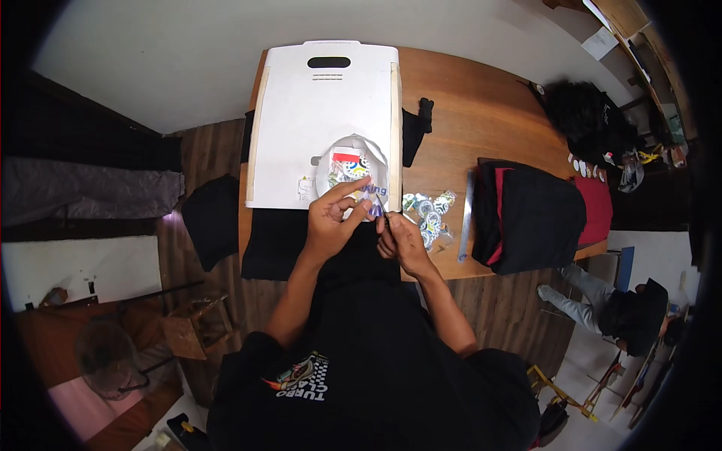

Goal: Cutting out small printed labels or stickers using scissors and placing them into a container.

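On the white panel point(301, 113) lies a round piece with a curled white rim point(323, 177), with colourful printed stickers point(353, 167) inside it. Over its near part, my left hand point(331, 219) reaches in with index finger and thumb extended around a small printed piece; what exactly they pinch is too small to make out. My right hand point(404, 239) is closed around a thin pointed tool point(383, 210) with a dark handle and a metal tip, angled up toward my left fingertips. Its exact kind does not show. Just right of this hand, a pile of loose round stickers point(429, 218) lies on the table.
The panel rests on a wooden table point(474, 83) over black cloth point(267, 248). A metal ruler point(465, 218) lies right of the stickers, beside folded black and red fabric point(538, 218). A co-worker point(632, 316) is at the far right. A wooden stool point(197, 329) stands at lower left.
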The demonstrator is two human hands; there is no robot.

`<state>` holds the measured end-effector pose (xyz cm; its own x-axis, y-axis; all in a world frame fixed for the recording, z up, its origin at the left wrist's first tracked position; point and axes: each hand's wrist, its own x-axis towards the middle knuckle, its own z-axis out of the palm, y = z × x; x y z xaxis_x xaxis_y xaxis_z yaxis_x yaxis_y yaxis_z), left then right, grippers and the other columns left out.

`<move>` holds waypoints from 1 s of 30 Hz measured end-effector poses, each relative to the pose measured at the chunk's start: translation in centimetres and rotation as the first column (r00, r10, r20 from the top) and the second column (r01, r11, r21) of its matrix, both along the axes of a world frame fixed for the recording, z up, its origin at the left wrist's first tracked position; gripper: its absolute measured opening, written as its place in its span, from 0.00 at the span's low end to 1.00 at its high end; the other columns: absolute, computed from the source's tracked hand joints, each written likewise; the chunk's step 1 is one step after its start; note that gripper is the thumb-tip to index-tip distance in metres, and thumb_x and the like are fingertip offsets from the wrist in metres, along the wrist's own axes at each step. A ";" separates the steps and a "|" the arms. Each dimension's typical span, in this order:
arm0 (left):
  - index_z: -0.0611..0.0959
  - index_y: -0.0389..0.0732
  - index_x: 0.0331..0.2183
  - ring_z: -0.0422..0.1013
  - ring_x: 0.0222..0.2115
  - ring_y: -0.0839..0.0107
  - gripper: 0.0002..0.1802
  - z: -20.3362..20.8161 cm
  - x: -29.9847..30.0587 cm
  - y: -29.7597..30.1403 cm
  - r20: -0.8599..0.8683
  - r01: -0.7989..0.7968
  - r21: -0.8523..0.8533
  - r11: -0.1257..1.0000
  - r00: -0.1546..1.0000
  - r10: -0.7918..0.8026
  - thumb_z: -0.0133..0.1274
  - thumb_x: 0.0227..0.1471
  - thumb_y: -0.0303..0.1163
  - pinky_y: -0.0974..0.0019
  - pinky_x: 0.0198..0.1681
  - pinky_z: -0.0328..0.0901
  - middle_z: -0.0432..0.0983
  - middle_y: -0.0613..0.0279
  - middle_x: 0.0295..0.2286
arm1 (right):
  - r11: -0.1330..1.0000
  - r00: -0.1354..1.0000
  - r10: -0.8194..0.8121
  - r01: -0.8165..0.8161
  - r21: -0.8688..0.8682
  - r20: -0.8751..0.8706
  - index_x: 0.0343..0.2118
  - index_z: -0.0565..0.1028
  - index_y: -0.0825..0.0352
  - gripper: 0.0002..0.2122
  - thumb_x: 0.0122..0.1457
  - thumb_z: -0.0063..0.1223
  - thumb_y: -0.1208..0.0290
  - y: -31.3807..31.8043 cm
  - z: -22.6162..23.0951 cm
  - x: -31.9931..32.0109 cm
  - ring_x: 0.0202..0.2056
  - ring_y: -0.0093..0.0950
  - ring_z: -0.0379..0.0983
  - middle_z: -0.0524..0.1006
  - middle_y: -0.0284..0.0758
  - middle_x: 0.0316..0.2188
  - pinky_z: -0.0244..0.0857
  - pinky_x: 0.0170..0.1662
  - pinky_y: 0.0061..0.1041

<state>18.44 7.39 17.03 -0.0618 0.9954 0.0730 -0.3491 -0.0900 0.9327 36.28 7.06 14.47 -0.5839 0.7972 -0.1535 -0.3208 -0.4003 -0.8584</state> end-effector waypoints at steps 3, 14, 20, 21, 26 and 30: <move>0.80 0.26 0.47 0.76 0.38 0.73 0.17 -0.3 0.2 0.0 -0.024 -0.017 0.082 0.996 1.000 0.019 0.55 0.54 0.13 0.74 0.41 0.74 0.74 0.52 0.44 | 1.000 1.000 -0.001 0.001 0.005 -0.014 0.37 0.67 0.67 0.19 0.73 0.32 0.54 -0.1 -0.5 0.1 0.13 0.15 0.46 0.53 0.24 0.13 0.43 0.19 0.19; 0.81 0.27 0.46 0.77 0.39 0.72 0.18 0.7 0.5 -0.2 -0.120 -0.060 0.061 0.996 0.991 0.067 0.56 0.52 0.13 0.76 0.40 0.74 0.75 0.53 0.42 | 0.994 0.996 0.027 -0.035 -0.104 -0.082 0.36 0.67 0.67 0.20 0.73 0.29 0.53 -0.1 -0.5 0.5 0.13 0.16 0.45 0.53 0.25 0.12 0.44 0.19 0.19; 0.82 0.28 0.45 0.76 0.39 0.74 0.16 0.6 0.4 -0.1 -0.179 -0.078 0.063 0.995 0.980 0.088 0.56 0.53 0.14 0.76 0.40 0.72 0.77 0.53 0.40 | 0.997 0.999 0.027 -0.029 -0.077 -0.031 0.37 0.67 0.67 0.20 0.73 0.29 0.53 0.1 0.0 0.4 0.13 0.16 0.45 0.53 0.24 0.12 0.44 0.19 0.19; 0.82 0.28 0.45 0.75 0.39 0.75 0.15 0.4 0.3 -0.1 -0.204 -0.090 0.084 0.992 0.973 0.106 0.56 0.53 0.14 0.76 0.41 0.71 0.78 0.54 0.40 | 0.997 0.999 0.030 -0.032 -0.067 -0.038 0.37 0.67 0.68 0.20 0.73 0.29 0.53 0.3 0.4 0.3 0.13 0.16 0.45 0.53 0.24 0.12 0.44 0.19 0.19; 0.83 0.29 0.44 0.75 0.38 0.75 0.14 0.3 0.7 0.0 -0.160 -0.137 0.107 0.985 0.975 0.153 0.56 0.54 0.15 0.76 0.42 0.70 0.79 0.53 0.38 | 0.995 0.998 0.024 -0.029 -0.097 -0.050 0.37 0.67 0.68 0.21 0.73 0.29 0.53 0.0 -0.2 0.3 0.13 0.16 0.45 0.53 0.24 0.12 0.44 0.19 0.19; 0.83 0.29 0.44 0.75 0.39 0.75 0.14 0.4 0.8 0.0 -0.137 -0.159 0.107 0.981 0.975 0.173 0.56 0.54 0.14 0.76 0.42 0.70 0.79 0.53 0.38 | 0.995 0.997 0.048 -0.053 -0.084 -0.055 0.37 0.67 0.68 0.21 0.73 0.29 0.52 0.1 -0.1 0.3 0.13 0.16 0.45 0.53 0.24 0.12 0.44 0.19 0.19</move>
<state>19.24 7.42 17.42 -0.2075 0.9602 0.1872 -0.1830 -0.2261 0.9568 36.61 7.15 14.37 -0.6323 0.7518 -0.1873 -0.3427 -0.4883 -0.8026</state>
